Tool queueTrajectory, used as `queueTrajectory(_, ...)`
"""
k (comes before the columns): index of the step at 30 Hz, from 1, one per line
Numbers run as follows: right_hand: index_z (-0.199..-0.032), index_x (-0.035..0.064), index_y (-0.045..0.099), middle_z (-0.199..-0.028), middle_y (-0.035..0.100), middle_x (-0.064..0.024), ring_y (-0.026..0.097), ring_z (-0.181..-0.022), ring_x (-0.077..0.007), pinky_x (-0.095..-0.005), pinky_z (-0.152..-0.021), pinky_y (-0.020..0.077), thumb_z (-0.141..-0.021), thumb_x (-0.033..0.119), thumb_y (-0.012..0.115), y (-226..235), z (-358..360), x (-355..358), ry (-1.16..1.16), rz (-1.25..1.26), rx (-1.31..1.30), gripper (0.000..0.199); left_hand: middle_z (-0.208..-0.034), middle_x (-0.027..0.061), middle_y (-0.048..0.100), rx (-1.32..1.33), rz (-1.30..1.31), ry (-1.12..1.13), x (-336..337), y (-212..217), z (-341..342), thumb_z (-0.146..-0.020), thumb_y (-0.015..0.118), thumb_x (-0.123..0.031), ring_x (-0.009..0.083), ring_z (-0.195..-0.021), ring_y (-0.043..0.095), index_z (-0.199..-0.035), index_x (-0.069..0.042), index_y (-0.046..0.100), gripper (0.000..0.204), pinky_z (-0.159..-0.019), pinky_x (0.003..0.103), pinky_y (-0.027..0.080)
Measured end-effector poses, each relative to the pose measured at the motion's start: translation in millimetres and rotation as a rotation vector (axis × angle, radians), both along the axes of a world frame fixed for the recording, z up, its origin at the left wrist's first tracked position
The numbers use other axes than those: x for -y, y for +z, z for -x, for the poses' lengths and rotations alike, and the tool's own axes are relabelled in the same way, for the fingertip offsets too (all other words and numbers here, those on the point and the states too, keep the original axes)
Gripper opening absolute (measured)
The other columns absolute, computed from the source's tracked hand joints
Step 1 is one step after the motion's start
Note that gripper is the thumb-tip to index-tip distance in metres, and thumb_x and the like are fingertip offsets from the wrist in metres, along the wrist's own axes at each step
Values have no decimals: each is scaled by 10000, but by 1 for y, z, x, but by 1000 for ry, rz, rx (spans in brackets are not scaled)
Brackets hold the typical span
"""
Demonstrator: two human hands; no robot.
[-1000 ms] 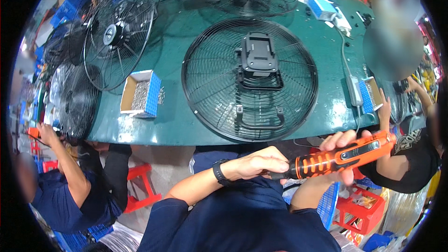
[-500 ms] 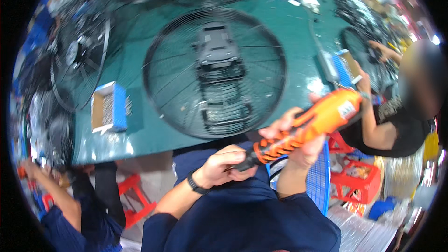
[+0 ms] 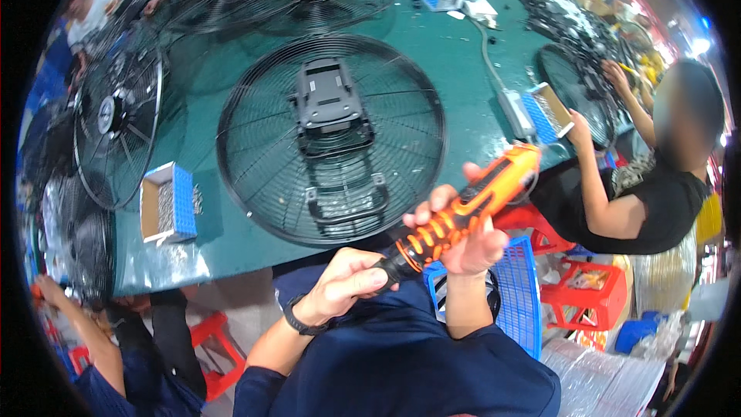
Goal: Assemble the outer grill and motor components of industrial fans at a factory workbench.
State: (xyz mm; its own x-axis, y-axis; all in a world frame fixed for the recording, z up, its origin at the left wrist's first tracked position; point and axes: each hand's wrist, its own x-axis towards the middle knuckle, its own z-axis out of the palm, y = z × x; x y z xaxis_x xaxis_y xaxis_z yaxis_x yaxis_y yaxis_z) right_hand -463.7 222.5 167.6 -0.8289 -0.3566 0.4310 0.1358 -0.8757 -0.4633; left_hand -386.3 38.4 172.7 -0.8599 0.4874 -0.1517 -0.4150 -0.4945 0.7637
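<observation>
I hold an orange and black power screwdriver (image 3: 477,206) slantwise before my body, above the table's front edge. My left hand (image 3: 345,284) is closed round its black end, and a dark band circles that wrist. The ridged grip lies in my right hand (image 3: 465,243), between thumb and fingers, with some fingertips loosely raised. Beyond both hands a round black wire fan guard (image 3: 245,220) lies flat on the table, touched by neither. A dark grey motor housing (image 3: 330,96) sits on it, and a black U-shaped bracket (image 3: 349,212) lies at its near side.
The green table (image 3: 471,69) holds a blue box of screws (image 3: 184,205) at left, another box (image 3: 540,120) at right, and a power strip (image 3: 515,112). Fan guards (image 3: 116,154) stand around. A co-worker (image 3: 625,201) sits at right. Below are a blue basket (image 3: 525,293) and red stools (image 3: 590,293).
The screwdriver's orange end has swung left and nearer my body. My right hand has moved left with it, its fingers spread wider. The whole view has shifted slightly.
</observation>
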Motion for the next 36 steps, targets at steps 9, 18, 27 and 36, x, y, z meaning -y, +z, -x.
queueTrajectory(9, -1300, 85, 316, -721, 554, -65, 614, -593, -234, -411, -600, 546, -820, 110, 638, 1, -3, 6, 101, 146, -20, 579, -732, -7, 520, 197, -134, -36, -20, -36, -28, -945, 534, -248, 57, -600, 424, -1130, 27, 597, 337, -529, 208, 324)
queueTrajectory(18, -1104, 76, 387, -653, 557, -79, 601, -553, -233, -403, -576, 535, -745, 11, 659, 17, -6, -1, -253, -198, -274, 456, -982, 152, 664, 385, -122, 459, 8, -63, -55, -945, 495, -61, 137, -687, 590, -1110, -6, 575, 192, -585, 236, 478)
queueTrajectory(27, -1107, 77, 408, -644, 581, -81, 614, -531, -232, -395, -532, 548, -735, 21, 689, 29, -8, 19, -271, -252, -402, 470, -992, 157, 664, 386, -131, 517, 9, -57, -57, -957, 528, -150, 133, -674, 593, -1060, 3, 592, 195, -575, 228, 488)
queueTrajectory(36, -1068, 71, 427, -646, 603, -87, 628, -532, -233, -404, -538, 558, -711, 14, 700, 37, -8, 30, -251, -288, -482, 454, -983, 183, 657, 249, -334, 434, 25, -62, -62, -960, 507, -109, 168, -802, 640, -1085, 14, 578, 189, -679, 273, 541)
